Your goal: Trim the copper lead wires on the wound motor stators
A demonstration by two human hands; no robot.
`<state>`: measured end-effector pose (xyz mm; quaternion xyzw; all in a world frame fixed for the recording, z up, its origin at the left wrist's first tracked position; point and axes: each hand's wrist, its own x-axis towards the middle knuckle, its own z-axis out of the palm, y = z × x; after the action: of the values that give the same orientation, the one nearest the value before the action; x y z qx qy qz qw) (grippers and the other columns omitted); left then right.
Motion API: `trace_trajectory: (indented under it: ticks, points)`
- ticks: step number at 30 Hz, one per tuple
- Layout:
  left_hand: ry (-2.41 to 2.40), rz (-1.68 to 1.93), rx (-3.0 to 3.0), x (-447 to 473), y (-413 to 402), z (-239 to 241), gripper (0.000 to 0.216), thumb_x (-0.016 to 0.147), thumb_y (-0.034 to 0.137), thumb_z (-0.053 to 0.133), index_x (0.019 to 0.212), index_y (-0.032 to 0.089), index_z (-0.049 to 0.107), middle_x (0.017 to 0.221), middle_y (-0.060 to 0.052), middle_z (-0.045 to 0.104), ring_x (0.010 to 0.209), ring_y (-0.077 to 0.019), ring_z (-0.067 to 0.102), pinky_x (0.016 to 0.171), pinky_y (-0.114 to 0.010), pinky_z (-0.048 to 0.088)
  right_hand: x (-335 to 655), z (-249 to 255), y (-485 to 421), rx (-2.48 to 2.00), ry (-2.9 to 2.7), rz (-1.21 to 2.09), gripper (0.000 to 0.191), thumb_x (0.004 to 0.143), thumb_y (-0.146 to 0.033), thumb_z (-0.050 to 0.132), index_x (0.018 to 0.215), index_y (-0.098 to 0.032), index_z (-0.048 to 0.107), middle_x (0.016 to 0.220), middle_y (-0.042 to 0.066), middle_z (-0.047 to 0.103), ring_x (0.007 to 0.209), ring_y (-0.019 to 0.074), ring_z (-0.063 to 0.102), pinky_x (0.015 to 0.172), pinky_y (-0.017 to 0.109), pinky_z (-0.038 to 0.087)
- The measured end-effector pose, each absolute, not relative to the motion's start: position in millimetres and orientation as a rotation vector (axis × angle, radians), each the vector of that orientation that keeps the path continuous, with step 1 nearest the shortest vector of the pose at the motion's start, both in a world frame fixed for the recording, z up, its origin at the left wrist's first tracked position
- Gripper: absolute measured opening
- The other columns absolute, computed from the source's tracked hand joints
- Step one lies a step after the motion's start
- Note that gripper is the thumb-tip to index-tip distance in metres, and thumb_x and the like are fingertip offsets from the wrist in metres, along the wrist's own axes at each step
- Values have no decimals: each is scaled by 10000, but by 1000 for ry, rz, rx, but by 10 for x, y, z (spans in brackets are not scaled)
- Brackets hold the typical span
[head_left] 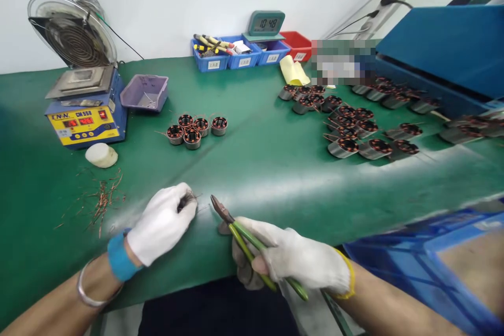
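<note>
My left hand [163, 223], in a white glove, rests low over the green table with its fingers closed around a small wound motor stator [187, 201]. Most of that part is hidden by the glove; thin wire ends stick out to the right. My right hand [275, 252], also gloved, grips green-handled diagonal cutters [252, 244]. Their jaws point up and left, just right of the wire ends and apart from them. Beyond my left hand stands a small group of copper-wound stators [192, 137].
Copper wire clippings [103, 200] lie at left, near a white round block [101, 155] and a solder pot [86, 121]. A purple bin [145, 93] stands beside it. Many stators [343, 147] stand at right. Blue tool bins [212, 63] and a clock [266, 23] line the back.
</note>
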<state>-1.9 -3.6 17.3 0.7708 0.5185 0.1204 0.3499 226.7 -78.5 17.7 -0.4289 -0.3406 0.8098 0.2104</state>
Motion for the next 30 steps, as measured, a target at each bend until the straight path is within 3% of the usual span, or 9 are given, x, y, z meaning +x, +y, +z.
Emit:
trace_trajectory:
  ticks: [4, 6, 8, 10, 13, 17, 23, 30]
  points:
    - [1366, 247, 2125, 16, -4, 172, 158, 889, 239, 415, 759, 226, 503, 516, 63, 522, 484, -137, 515, 547, -273, 403, 2251, 241, -798, -1261, -1030, 2252, 527, 589, -273, 673, 1089, -185, 531, 845, -11, 587, 637, 123, 597, 572, 250, 447]
    - [1369, 271, 2146, 6, -6, 161, 171, 903, 259, 410, 808, 224, 547, 595, 43, 577, 561, -148, 576, 597, -284, 448, 2246, 241, -804, -1262, -1047, 2252, 534, 587, -276, 668, 1094, -184, 527, 841, -8, 592, 636, 128, 594, 564, 248, 443]
    - [1394, 350, 2167, -28, -35, 152, 170, 894, 329, 467, 953, 227, 590, 800, 4, 663, 751, -182, 649, 720, -324, 504, 2258, 220, -817, -1254, -1083, 2247, 545, 589, -282, 675, 1106, -184, 532, 830, -8, 594, 641, 133, 592, 559, 245, 445]
    - [1416, 475, 2219, -77, -85, 147, 332, 820, 389, 588, 1104, 217, 568, 1060, -49, 670, 984, -233, 641, 878, -389, 505, 2283, 192, -835, -1260, -1158, 2239, 511, 613, -298, 683, 1092, -178, 554, 800, -9, 593, 638, 129, 581, 541, 230, 436]
    - [1328, 590, 2355, -137, -155, 124, 415, 711, 375, 690, 1065, 196, 570, 1261, -104, 599, 1161, -279, 561, 1006, -439, 444, 2325, 174, -859, -1285, -1313, 2240, 411, 668, -317, 691, 1037, -172, 584, 738, -16, 586, 620, 116, 551, 513, 204, 409]
    - [1310, 426, 2315, -125, -175, 71, 177, 810, 343, 590, 941, 224, 613, 1070, -47, 680, 967, -230, 632, 882, -396, 486, 2322, 240, -841, -1379, -1455, 2211, 315, 704, -308, 692, 970, -180, 580, 701, -31, 586, 601, 100, 518, 503, 184, 381]
    - [1435, 360, 2091, -46, -174, 85, 103, 802, 299, 551, 812, 218, 614, 780, -2, 662, 727, -180, 607, 696, -317, 469, 2180, 423, -715, -1599, -1622, 2199, 271, 700, -332, 682, 893, -200, 544, 696, -35, 603, 585, 100, 526, 515, 197, 393]
    - [1441, 373, 2055, -34, -170, 82, 89, 769, 248, 531, 702, 214, 578, 669, 24, 624, 626, -147, 559, 621, -281, 417, 2079, 477, -632, -1678, -1630, 2132, 253, 728, -358, 647, 885, -213, 511, 704, -30, 617, 609, 113, 542, 563, 222, 428]
